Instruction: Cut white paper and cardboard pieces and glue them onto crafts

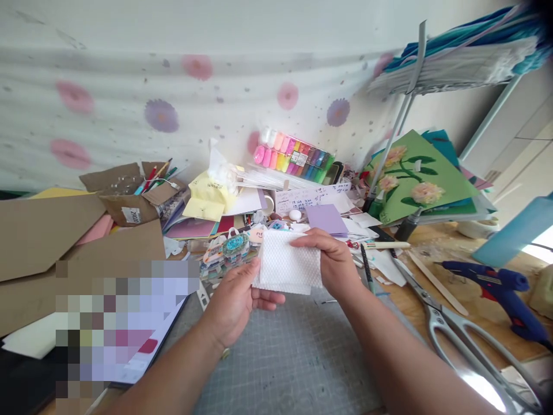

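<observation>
Backdrop, one: pale cloth (129,75) with pink and purple flowers, behind the work area.

Table (432,242), one: wooden, bare at the right.

Cutting mat (294,357), one: grey, gridded, worn, lying flat beneath the hands.

Forearms, two: left forearm (185,351) rising from lower left, right forearm (401,351) from lower right; they converge over the mat.

Scissors (436,311), one pair: metal, large, to the right of the right forearm.

Glue gun (492,282), one: blue, on its side, right of the scissors; neither tool is held.

Hands, two: left hand (233,300) turned with its palm inward, thumb at the sheet's left edge, lower digits bent beneath the corner; right hand (339,265) at the opposite edge, wrist angled in, one finger laid across the upper face, other digits partly hidden.

White dimpled sheet (285,265), one: held between the hands above the mat, apparently folded or layered, a smoother layer showing along its lower edge.

Condition of fingers: both sets closed on the sheet, the grip apparently light. Stage, as judged: handling or aligning of the layers, held in the air. Requirement, as judged: any shift of grip calls for one hand to keep the edges together while the other moves, pressure staying low to avoid creasing.
</observation>
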Demonstrator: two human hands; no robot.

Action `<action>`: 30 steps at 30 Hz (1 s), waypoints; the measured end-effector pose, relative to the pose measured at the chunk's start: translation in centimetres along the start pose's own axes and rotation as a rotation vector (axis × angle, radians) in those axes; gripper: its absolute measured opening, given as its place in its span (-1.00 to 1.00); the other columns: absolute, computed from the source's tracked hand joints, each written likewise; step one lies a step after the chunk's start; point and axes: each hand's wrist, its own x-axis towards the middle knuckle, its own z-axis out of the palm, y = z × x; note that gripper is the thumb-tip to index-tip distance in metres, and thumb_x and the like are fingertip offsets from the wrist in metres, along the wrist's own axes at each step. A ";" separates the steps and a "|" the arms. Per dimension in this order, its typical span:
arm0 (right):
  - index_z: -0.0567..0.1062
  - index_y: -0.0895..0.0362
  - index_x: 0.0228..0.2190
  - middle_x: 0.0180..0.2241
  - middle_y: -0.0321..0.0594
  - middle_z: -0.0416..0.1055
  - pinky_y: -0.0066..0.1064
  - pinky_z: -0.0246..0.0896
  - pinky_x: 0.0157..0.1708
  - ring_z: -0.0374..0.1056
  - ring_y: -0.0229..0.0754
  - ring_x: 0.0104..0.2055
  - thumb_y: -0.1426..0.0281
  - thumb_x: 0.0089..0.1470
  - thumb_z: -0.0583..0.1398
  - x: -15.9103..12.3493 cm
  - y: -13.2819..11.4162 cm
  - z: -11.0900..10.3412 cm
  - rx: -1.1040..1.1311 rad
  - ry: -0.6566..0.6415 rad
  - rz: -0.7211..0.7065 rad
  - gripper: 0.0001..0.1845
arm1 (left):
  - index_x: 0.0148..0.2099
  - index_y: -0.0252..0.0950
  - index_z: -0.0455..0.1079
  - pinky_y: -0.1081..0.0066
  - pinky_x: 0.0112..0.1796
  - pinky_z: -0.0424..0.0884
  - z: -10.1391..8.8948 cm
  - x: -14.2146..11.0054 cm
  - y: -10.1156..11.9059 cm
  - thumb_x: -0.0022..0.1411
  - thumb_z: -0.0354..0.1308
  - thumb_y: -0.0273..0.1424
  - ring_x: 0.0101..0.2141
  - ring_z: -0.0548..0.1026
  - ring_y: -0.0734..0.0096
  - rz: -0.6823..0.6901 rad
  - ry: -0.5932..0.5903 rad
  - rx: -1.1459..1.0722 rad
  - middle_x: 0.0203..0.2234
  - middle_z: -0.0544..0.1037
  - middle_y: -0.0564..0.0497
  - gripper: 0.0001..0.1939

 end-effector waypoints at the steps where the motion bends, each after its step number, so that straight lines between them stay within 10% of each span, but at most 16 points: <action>1: 0.67 -0.05 -0.39 -0.39 -0.21 0.47 -0.31 0.23 -0.29 0.38 -0.14 -0.32 0.28 0.06 0.28 0.0 0.1 0.0 -0.010 -0.005 -0.011 -0.87 | -0.19 -0.34 0.46 0.45 -0.56 0.46 0.1 0.0 0.0 0.15 0.18 -0.12 -0.54 0.60 0.27 0.004 0.003 0.009 -0.46 0.63 -0.07 -0.63; 14: 0.63 -0.06 -0.24 -0.26 -0.15 0.53 -0.25 0.35 -0.19 0.45 -0.11 -0.23 0.29 0.09 0.25 -0.1 0.4 0.1 -0.196 0.009 -0.102 -0.82 | -0.21 -0.35 0.44 0.42 -0.50 0.47 0.7 -0.2 -0.3 0.27 0.07 -0.15 -0.51 0.61 0.28 -0.044 0.051 -0.042 -0.49 0.63 -0.11 -0.66; 22: 0.62 -0.08 -0.20 -0.28 -0.19 0.50 -0.30 0.33 -0.23 0.44 -0.15 -0.23 0.47 0.13 0.17 -0.5 0.3 0.3 -0.301 0.060 -0.179 -0.71 | -0.01 -0.37 0.43 0.31 -0.38 0.47 0.2 -0.4 -0.3 0.19 -0.10 0.13 -0.32 0.60 0.12 -0.092 -0.194 -0.094 -0.23 0.61 -0.26 -0.30; 30: 0.61 -0.02 -0.20 -0.35 -0.21 0.43 -0.38 0.32 -0.38 0.41 -0.21 -0.32 0.59 0.17 0.02 -0.7 -0.6 0.4 -0.579 0.079 -0.398 -0.57 | -0.33 -0.29 0.34 0.43 -0.51 0.43 -0.1 0.1 -0.5 0.06 0.29 -0.18 -0.60 0.42 0.52 0.065 0.027 0.118 -0.57 0.43 0.13 -0.70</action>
